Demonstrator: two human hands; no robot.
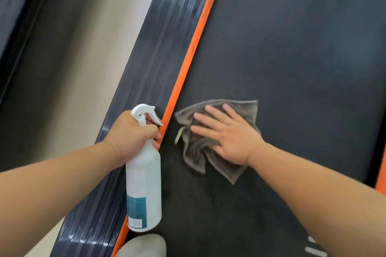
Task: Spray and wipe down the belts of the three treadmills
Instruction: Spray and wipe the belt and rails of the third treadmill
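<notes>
Currently the wipe stage is under way on one belt: the right hand, fingers flat and spread, presses a grey cloth onto it near the orange strip, while the left hand grips the spray bottle upright. Most of this belt appears unwiped — the other two treadmills cannot be judged.

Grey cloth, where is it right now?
In the head view the grey cloth lies on the black treadmill belt, pressed under the right hand, just right of the orange strip.
</notes>
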